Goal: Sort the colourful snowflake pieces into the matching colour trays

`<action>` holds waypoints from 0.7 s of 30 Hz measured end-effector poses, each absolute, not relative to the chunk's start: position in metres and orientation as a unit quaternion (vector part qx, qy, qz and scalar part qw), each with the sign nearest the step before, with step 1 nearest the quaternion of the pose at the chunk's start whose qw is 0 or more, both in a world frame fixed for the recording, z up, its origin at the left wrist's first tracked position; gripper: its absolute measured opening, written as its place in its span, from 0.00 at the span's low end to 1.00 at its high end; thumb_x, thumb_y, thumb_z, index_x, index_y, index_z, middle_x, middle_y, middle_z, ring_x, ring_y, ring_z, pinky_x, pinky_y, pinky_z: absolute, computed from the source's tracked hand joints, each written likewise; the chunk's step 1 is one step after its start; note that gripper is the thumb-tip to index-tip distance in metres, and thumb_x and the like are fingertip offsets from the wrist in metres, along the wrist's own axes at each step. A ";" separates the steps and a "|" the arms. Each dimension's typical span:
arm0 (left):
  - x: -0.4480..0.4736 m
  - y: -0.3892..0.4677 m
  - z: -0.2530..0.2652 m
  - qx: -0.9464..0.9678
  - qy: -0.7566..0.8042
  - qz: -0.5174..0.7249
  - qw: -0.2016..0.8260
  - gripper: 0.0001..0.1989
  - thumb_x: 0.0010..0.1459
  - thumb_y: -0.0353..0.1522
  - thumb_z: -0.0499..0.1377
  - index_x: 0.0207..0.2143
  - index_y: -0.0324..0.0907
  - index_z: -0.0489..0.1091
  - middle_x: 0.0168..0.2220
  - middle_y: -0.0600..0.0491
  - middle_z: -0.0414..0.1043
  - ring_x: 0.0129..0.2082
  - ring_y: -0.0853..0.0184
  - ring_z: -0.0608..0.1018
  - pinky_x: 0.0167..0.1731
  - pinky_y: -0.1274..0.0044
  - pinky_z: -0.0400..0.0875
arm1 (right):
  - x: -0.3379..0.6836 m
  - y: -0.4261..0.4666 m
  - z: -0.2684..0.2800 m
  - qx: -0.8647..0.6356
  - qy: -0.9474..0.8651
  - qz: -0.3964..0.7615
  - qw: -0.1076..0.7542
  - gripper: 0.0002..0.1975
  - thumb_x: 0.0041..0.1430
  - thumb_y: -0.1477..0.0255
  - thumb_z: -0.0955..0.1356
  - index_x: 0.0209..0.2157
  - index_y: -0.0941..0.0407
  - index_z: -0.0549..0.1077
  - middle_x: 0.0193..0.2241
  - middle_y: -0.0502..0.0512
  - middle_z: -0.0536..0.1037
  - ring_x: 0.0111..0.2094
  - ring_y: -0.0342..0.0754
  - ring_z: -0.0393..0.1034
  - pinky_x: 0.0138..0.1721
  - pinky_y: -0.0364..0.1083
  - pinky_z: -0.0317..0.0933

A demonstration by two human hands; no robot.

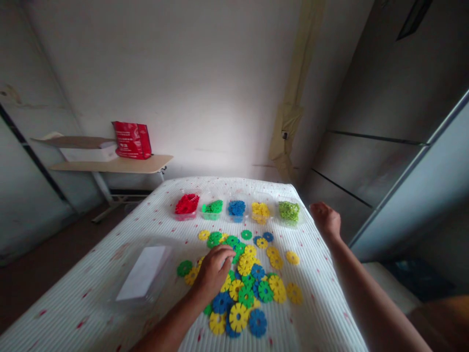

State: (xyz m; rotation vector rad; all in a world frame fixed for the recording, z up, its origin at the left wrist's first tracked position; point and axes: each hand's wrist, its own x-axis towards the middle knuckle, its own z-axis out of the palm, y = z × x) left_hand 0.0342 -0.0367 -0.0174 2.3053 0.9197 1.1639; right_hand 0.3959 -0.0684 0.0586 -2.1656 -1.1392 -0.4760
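Notched discs (245, 264) were spread around the curled left hand (216, 266), mostly to its right, any grip untellable; the right hand (328, 220) was held curled, well apart, contents hidden; picking was apparently underway, a clean single-disc pinch being called for.

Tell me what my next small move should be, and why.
Probably close your left hand on the green disc near it: the loose discs lie mixed in colour, while each box beyond them seems to hold one colour, including green.
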 end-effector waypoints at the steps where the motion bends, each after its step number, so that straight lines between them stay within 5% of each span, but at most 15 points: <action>1: 0.034 -0.037 -0.016 0.825 0.329 0.415 0.199 0.12 0.55 0.27 0.50 0.32 0.42 0.74 0.36 0.50 0.75 0.39 0.67 0.76 0.41 0.74 0.72 | 0.392 -0.075 0.055 -0.804 -0.450 -0.189 0.339 0.16 0.55 0.65 0.60 0.30 0.58 0.76 0.26 0.56 0.77 0.24 0.44 0.67 0.25 0.41 0.52; 8: 0.011 -0.044 0.005 0.848 0.320 0.399 0.134 0.13 0.56 0.27 0.50 0.35 0.43 0.73 0.37 0.50 0.74 0.40 0.66 0.75 0.43 0.73 0.70 | 0.334 -0.127 0.016 -0.635 -0.699 -0.093 0.314 0.15 0.60 0.65 0.59 0.28 0.56 0.73 0.26 0.54 0.75 0.24 0.43 0.69 0.27 0.41 0.60; 12: -0.015 -0.063 0.006 0.879 0.327 0.335 0.088 0.12 0.56 0.32 0.53 0.41 0.45 0.73 0.43 0.49 0.73 0.44 0.63 0.73 0.45 0.71 0.69 | 0.327 -0.141 -0.008 -0.625 -0.727 -0.064 0.277 0.13 0.60 0.64 0.61 0.36 0.53 0.74 0.35 0.56 0.77 0.35 0.47 0.72 0.36 0.44 0.66; 17: -0.036 -0.086 -0.018 0.920 0.318 0.228 0.021 0.34 0.53 0.47 0.56 0.61 0.49 0.54 0.61 0.46 0.54 0.59 0.50 0.59 0.56 0.55 0.54 | 0.336 -0.149 -0.045 -0.673 -0.704 -0.095 0.207 0.26 0.58 0.56 0.61 0.54 0.54 0.67 0.55 0.63 0.67 0.55 0.57 0.61 0.51 0.57 0.60; 21: -0.036 -0.090 -0.036 0.929 0.325 0.174 -0.002 0.37 0.55 0.48 0.54 0.63 0.51 0.45 0.65 0.47 0.44 0.62 0.46 0.51 0.56 0.50 0.47 | 0.329 -0.151 -0.067 -0.691 -0.693 -0.108 0.172 0.29 0.60 0.55 0.57 0.59 0.55 0.61 0.58 0.63 0.62 0.60 0.59 0.53 0.55 0.59 0.53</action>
